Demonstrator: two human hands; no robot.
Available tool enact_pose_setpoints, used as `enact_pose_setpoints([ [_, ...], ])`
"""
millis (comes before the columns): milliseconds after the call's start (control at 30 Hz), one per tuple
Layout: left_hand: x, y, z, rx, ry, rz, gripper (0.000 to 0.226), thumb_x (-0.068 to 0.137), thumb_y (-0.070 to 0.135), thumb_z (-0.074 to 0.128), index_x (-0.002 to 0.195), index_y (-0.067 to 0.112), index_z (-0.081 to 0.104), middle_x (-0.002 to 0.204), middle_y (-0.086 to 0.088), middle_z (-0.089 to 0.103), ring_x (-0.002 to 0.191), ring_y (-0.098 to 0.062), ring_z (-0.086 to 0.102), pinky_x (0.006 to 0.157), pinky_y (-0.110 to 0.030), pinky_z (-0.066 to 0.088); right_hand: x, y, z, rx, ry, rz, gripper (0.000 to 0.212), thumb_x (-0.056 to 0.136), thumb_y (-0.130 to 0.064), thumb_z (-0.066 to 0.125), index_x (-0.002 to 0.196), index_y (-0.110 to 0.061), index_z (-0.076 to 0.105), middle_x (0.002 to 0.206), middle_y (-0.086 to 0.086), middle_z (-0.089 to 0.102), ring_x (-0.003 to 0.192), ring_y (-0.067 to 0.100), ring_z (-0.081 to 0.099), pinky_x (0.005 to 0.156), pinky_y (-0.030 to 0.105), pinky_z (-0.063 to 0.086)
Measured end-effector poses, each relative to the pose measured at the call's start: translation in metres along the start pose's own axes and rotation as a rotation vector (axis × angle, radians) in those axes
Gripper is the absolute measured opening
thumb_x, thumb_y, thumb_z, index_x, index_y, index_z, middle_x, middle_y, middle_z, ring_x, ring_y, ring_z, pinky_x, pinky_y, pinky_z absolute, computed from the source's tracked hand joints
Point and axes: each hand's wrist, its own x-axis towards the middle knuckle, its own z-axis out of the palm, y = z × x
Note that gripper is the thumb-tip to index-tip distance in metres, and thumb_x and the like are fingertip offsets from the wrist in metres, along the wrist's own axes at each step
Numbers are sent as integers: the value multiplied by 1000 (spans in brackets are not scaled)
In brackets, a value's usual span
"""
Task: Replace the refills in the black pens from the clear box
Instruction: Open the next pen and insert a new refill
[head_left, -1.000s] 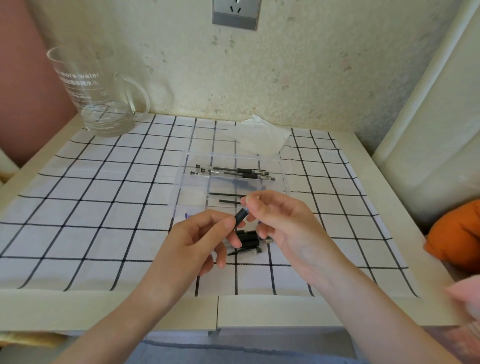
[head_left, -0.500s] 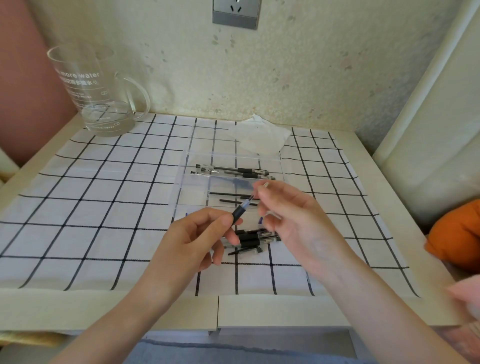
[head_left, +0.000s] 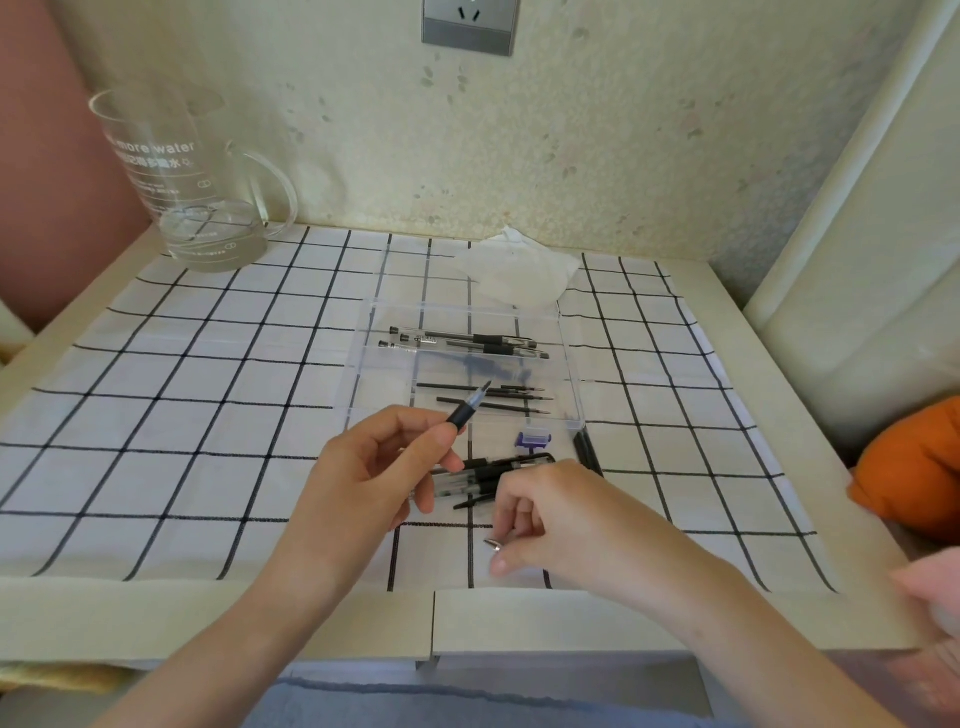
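Note:
My left hand (head_left: 374, 467) grips a black pen (head_left: 467, 413) by its rubber grip, the exposed refill point aimed up and to the right over the clear box (head_left: 569, 364). My right hand (head_left: 550, 519) is low over the cloth and pinches a small silver pen tip cone (head_left: 493, 544). In the box lie two black pens (head_left: 467, 343) at the back and three loose black refills (head_left: 488, 397) at the front. More black pens (head_left: 493, 470) lie on the cloth between my hands.
A glass jug (head_left: 192, 192) stands at the back left. A crumpled tissue (head_left: 519, 270) lies behind the box. A small purple clip (head_left: 532, 440) and two dark refills (head_left: 587, 449) lie by the box's front right corner. An orange cushion (head_left: 914, 467) is at the right.
My right hand has pulled the silver tip cone off the pen and carried it down to the cloth near the front edge. My left hand still holds the pen, now with its refill point bare.

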Motion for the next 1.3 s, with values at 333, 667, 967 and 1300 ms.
enact_pose_setpoints([
  [333, 0, 0, 2, 3, -31, -12, 29, 69, 36, 60, 88, 16, 68, 66, 4, 68, 47, -6, 48, 41, -13, 35, -4, -3, -21, 702, 283, -82, 12, 83, -25, 69, 94, -25, 74, 78, -11, 71, 60, -2, 56, 53, 12, 40],
  [667, -1, 1, 3, 8, -108, -12, 27, 73, 33, 58, 88, 12, 67, 66, 4, 66, 46, -5, 48, 40, -12, 32, 2, -6, -17, 1051, 353, -90, 13, 80, -18, 69, 90, -14, 77, 89, 13, 72, 72, 12, 60, 47, 21, 39],
  [967, 0, -3, 1, 54, -129, -35, 20, 74, 33, 60, 83, 17, 67, 67, 2, 69, 46, -6, 49, 40, -15, 34, 2, 8, -46, 1144, 703, -126, 13, 89, -17, 59, 88, -8, 68, 78, 4, 71, 60, 16, 60, 47, 20, 40],
  [1300, 2, -7, 0, 92, -129, -13, 15, 79, 31, 59, 85, 20, 67, 69, 2, 70, 48, -6, 51, 42, -14, 36, -4, 45, -79, 767, 635, 176, 14, 89, -13, 55, 77, -7, 62, 65, 5, 67, 48, 17, 54, 37, 22, 27],
])
